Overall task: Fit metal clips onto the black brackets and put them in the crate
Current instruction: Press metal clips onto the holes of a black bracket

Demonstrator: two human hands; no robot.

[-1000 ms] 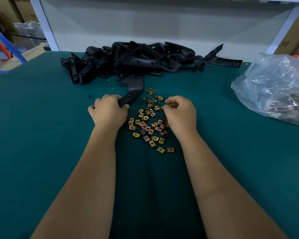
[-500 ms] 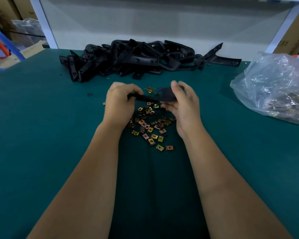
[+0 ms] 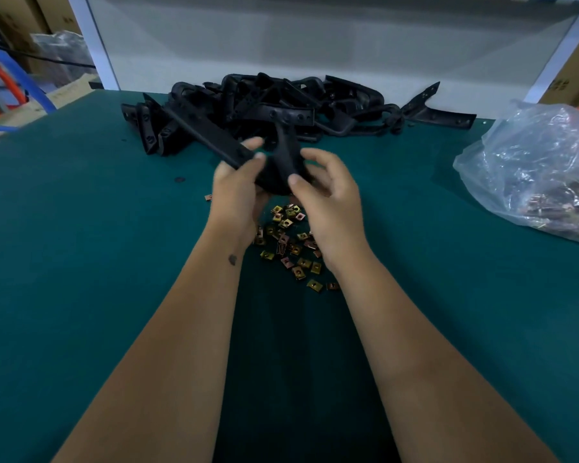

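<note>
Both hands, left (image 3: 238, 185) and right (image 3: 328, 198), grip one bracket (image 3: 281, 162) above the clips (image 3: 291, 242); a twist could drop it, scattering them.

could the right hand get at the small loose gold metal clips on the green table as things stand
Probably yes. The right hand hovers just above the small gold metal clips on the green table, nothing lying between. It touches the curved black plastic bracket the left hand grips, and must let go.

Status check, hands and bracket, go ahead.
Left hand and right hand both grip one black bracket above the loose clips. Clip fit unclear. No crate in view.
</note>
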